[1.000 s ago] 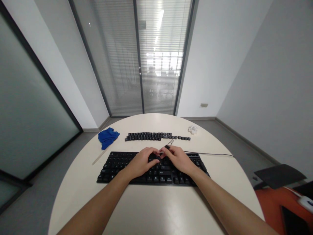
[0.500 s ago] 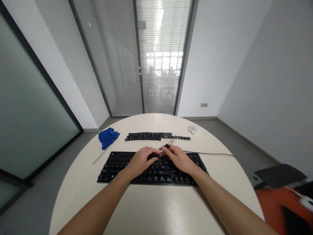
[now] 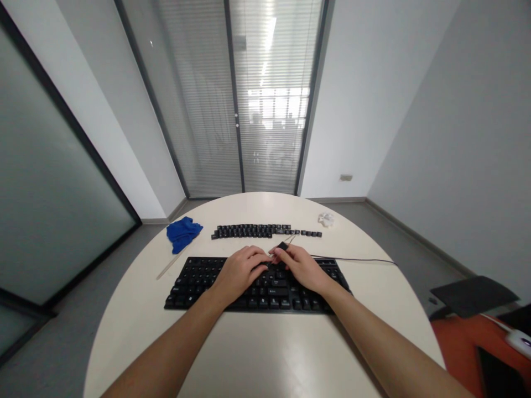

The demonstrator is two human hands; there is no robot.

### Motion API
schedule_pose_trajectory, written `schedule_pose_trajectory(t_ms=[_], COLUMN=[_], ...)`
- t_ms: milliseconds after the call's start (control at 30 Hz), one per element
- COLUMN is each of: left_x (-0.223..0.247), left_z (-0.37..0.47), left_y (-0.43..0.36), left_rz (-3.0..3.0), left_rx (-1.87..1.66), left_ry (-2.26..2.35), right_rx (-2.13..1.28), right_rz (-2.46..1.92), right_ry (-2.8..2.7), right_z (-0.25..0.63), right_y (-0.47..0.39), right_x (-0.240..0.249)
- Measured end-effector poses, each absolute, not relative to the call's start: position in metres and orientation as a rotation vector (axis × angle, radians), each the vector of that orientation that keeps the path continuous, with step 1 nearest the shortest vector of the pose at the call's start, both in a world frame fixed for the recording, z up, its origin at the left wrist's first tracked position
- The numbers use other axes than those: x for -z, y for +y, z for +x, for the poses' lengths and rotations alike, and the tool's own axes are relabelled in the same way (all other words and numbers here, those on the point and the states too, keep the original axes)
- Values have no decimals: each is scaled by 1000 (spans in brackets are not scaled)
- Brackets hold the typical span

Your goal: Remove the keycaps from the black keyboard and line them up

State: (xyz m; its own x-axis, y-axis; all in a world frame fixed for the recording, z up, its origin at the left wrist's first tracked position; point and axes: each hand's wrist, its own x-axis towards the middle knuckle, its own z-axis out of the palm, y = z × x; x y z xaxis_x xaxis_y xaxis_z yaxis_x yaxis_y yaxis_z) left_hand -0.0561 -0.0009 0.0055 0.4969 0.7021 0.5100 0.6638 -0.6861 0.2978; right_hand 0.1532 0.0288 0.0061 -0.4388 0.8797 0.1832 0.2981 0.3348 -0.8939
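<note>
A black keyboard (image 3: 274, 303) lies on the round cream table (image 3: 265, 354). Over its upper middle, my left hand (image 3: 243, 271) has its fingers bent together; what they hold, if anything, is too small to tell. Beside it, my right hand (image 3: 301, 267) grips a small tool with a black end (image 3: 283, 246) and thin metal wires that point away from me. The fingertips of both hands nearly meet above the keys. Beyond the keyboard, loose black keycaps (image 3: 244, 230) are laid out in rows.
A blue cloth (image 3: 181, 233) lies at the left with a thin stick (image 3: 171, 265) by it. A crumpled white piece (image 3: 326, 219) sits at the back right. The black cable (image 3: 360, 259) runs off the table's right edge. An orange chair (image 3: 460, 342) stands at the right.
The fingers of my left hand have shifted slightly at the keys. My right hand keeps its grip on the tool.
</note>
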Motion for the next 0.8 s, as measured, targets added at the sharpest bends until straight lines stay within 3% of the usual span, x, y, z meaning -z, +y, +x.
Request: schedule_pose_trajectory(t_ms=[400,567,800], left_x=[-9,-9,-11], left_z=[-51,-51,-51], left_y=[-4,-3,2], left_rz=[2926,2793,2634], left_rx=[-785,-896,-1032], left_ry=[1118,1208,1384], right_rx=[-979,-1004,-529], right_rz=[-1050,-1117,-1384], right_ry=[-1957,-1872,-1908], right_z=[151,154,176], right_y=[28,32,40], right_x=[-6,-6,-17])
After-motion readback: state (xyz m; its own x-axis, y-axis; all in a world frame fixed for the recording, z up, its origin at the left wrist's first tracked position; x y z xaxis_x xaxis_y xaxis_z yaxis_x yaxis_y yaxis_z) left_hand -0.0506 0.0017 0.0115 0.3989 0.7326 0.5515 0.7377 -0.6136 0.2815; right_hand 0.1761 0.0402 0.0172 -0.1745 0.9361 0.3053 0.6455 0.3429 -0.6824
